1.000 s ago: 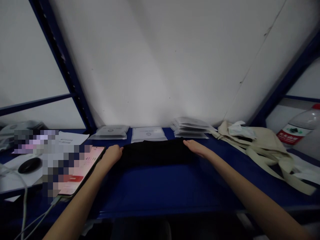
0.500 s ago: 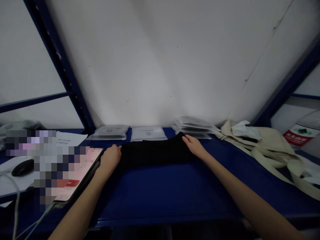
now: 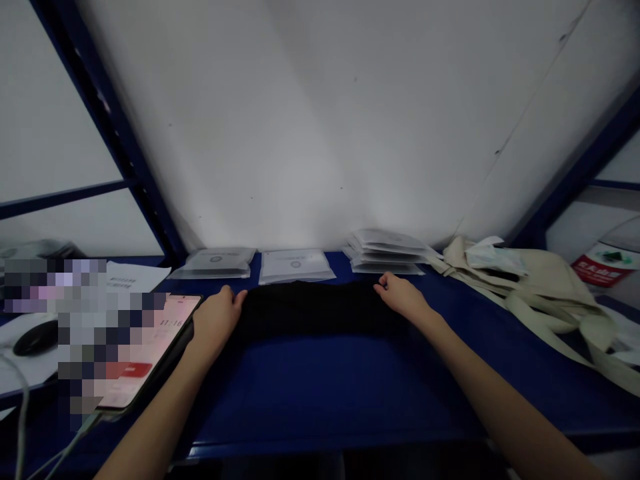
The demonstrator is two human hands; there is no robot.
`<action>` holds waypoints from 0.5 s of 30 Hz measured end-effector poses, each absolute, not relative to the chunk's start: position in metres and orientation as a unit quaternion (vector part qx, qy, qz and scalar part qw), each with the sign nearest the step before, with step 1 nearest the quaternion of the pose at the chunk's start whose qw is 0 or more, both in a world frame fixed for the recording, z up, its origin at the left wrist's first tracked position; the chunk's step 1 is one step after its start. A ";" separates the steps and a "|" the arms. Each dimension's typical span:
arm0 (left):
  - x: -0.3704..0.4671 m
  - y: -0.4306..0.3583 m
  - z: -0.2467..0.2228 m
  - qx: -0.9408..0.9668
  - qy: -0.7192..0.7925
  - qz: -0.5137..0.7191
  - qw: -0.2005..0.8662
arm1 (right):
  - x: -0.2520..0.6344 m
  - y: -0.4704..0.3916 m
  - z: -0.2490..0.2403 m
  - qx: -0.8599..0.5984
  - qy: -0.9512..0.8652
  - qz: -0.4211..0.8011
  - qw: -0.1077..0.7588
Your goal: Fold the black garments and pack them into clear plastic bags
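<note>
A folded piece of black cloth [image 3: 313,308], perhaps a garment, stretches between my two hands above the blue tabletop [image 3: 320,387]. My left hand [image 3: 220,317] pinches its left end, thumb and fingers closed. At the opposite end, my right hand [image 3: 400,297] grips the upper right corner. The cloth is dark, so its folds and exact kind are hard to make out. Just behind it lie flat frosted zip bags: one bag [image 3: 219,262] at left, another bag [image 3: 297,266] in the middle, and a stack of bags [image 3: 387,250] near my right hand.
A phone [image 3: 150,353] with a lit screen and a cable lies left of my left forearm. Beyond it are a black mouse [image 3: 36,338] and papers [image 3: 135,283]. On the right rest a beige cloth bag [image 3: 545,283] with straps and a large bottle [image 3: 607,263]. A white wall [image 3: 300,133] rises behind.
My right hand has shifted slightly right and lower, and the cloth's raised right corner has come down, leaving its top edge straighter. My left hand stays on its end.
</note>
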State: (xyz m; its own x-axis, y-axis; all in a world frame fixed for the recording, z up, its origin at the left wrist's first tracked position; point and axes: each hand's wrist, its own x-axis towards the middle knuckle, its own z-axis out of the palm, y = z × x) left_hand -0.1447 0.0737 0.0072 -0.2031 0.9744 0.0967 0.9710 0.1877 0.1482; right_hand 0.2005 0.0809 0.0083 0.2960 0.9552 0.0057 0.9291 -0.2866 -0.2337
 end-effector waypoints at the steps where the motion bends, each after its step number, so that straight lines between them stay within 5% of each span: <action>1: -0.144 0.071 0.009 0.630 0.771 0.095 0.006 | 0.201 0.079 0.010 -0.805 -0.582 0.064 0.092; 15: -0.144 0.050 0.014 0.591 0.806 0.014 -0.002 | 0.229 0.071 0.017 -0.811 -0.569 0.139 0.024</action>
State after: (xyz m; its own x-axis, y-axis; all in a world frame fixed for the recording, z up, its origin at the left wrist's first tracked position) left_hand -0.1436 0.0504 0.0142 -0.3011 0.9534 0.0196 0.9535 0.3008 0.0196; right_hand 0.2289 0.0713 0.0170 0.3151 0.9282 -0.1980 0.9151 -0.3525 -0.1959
